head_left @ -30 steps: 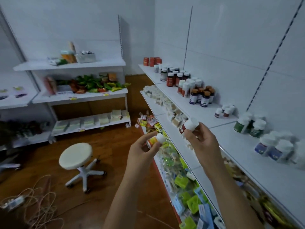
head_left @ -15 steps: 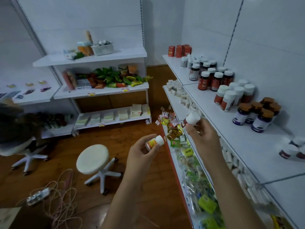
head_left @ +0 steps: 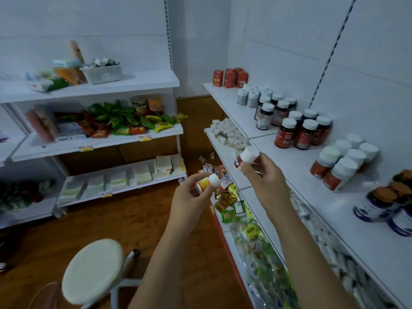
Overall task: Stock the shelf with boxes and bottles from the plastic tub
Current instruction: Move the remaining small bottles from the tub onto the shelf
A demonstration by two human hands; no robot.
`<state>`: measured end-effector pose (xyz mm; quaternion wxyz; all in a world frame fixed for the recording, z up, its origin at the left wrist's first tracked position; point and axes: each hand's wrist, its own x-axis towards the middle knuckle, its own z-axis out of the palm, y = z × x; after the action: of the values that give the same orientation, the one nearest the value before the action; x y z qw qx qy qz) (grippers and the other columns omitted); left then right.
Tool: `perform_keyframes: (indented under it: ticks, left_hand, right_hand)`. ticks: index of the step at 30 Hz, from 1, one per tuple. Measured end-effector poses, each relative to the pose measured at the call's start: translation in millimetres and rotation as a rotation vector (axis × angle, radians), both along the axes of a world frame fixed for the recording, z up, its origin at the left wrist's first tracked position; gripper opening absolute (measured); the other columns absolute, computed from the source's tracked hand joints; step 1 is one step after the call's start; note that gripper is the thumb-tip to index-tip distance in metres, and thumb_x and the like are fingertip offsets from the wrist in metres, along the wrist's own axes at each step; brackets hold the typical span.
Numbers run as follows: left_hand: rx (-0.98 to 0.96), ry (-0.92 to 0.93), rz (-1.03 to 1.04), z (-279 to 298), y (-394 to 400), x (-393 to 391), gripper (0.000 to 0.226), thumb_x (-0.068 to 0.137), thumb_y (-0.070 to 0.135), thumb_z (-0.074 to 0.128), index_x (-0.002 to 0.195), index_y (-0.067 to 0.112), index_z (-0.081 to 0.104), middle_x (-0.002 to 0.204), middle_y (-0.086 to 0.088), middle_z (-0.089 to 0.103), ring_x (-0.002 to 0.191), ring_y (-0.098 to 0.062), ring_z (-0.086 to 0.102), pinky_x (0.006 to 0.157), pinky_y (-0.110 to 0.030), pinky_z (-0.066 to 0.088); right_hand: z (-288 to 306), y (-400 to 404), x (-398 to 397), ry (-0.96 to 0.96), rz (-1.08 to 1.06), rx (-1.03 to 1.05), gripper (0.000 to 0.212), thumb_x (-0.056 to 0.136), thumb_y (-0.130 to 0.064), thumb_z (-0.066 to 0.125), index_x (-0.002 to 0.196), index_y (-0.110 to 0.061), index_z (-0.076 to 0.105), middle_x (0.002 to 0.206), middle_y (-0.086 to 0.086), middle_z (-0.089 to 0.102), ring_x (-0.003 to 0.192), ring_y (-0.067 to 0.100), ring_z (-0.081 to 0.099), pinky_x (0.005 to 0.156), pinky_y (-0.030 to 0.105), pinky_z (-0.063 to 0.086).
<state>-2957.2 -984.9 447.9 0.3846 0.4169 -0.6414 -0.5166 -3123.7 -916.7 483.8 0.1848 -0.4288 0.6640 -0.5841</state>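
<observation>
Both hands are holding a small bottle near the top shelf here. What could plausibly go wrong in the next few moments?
1. The left hand and right hand each hold a bottle only at the fingertips; the yellow-labelled bottle or the red-labelled bottle could slip and drop.
2. The top shelf holds tight clusters of upright bottles; setting one among them might topple neighbours.

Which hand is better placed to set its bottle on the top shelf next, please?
Probably the right hand: its red-labelled bottle sits by the top shelf edge; the left hand is over the floor.
</observation>
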Motion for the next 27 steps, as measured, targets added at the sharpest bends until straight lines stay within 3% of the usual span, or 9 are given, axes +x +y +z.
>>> perform_keyframes:
  ticks: [4, 8, 14, 19, 21, 27]
  left_hand:
    - [-0.013, 0.022, -0.044, 15.9, -83.9, -15.1, 0.026, 0.090, 0.031, 0.070, 0.112, 0.044, 0.067, 0.098, 0.022, 0.067, 0.088, -0.003, 0.067, 0.075, -0.030, 0.061]
    - [0.002, 0.037, -0.108, 14.2, -140.4, -33.9, 0.025, 0.090, 0.031, 0.070, 0.114, 0.040, 0.067, 0.099, 0.018, 0.068, 0.085, -0.001, 0.067, 0.073, -0.025, 0.060]
    - [0.092, 0.052, -0.189, -0.2, -214.0, -69.5, 0.024, 0.088, 0.030, 0.071, 0.105, 0.047, 0.067, 0.103, 0.013, 0.067, 0.091, -0.009, 0.069, 0.073, -0.035, 0.062]
    - [0.096, 0.000, -0.227, -13.3, -293.0, -116.4, 0.031, 0.088, 0.029, 0.071, 0.117, 0.039, 0.066, 0.109, 0.011, 0.065, 0.088, -0.001, 0.067, 0.069, -0.023, 0.060]
    - [0.083, -0.049, -0.245, -18.0, -329.7, -142.6, 0.033, 0.089, 0.026, 0.071, 0.121, 0.034, 0.065, 0.109, 0.010, 0.065, 0.084, 0.005, 0.064, 0.062, -0.014, 0.055]
    - [0.069, -0.133, -0.310, -9.5, -447.1, -232.5, 0.035, 0.088, 0.024, 0.073, 0.122, 0.029, 0.065, 0.102, 0.004, 0.069, 0.076, -0.009, 0.068, 0.057, -0.016, 0.052]
  right_hand:
    - [15.6, -67.1, -10.4, 0.005, -0.054, -0.027, 0.025, 0.092, -0.034, 0.066, 0.117, -0.030, 0.065, 0.105, -0.014, 0.071, 0.098, -0.003, 0.064, 0.078, 0.014, 0.050]
    - [10.1, -114.5, -26.9, -0.007, -0.107, -0.010, 0.014, 0.091, -0.032, 0.067, 0.105, -0.034, 0.065, 0.096, -0.014, 0.072, 0.093, 0.002, 0.066, 0.078, 0.022, 0.051]
    - [-7.0, -180.3, -62.9, -0.026, -0.154, 0.031, 0.012, 0.092, -0.032, 0.065, 0.103, -0.034, 0.065, 0.091, -0.012, 0.072, 0.089, 0.003, 0.066, 0.076, 0.021, 0.050]
    - [-31.2, -249.7, -111.0, -0.057, -0.191, 0.052, 0.015, 0.092, -0.026, 0.066, 0.096, -0.041, 0.062, 0.086, -0.017, 0.070, 0.081, -0.005, 0.064, 0.065, 0.010, 0.046]
    - [-41.0, -281.4, -134.2, -0.084, -0.214, 0.049, 0.014, 0.093, -0.027, 0.065, 0.094, -0.041, 0.062, 0.083, -0.021, 0.070, 0.080, -0.004, 0.064, 0.064, 0.012, 0.047]
    - [-55.3, -380.6, -203.4, -0.125, -0.243, 0.064, 0.010, 0.094, -0.030, 0.062, 0.094, -0.040, 0.063, 0.088, -0.018, 0.071, 0.085, 0.003, 0.067, 0.069, 0.032, 0.055]
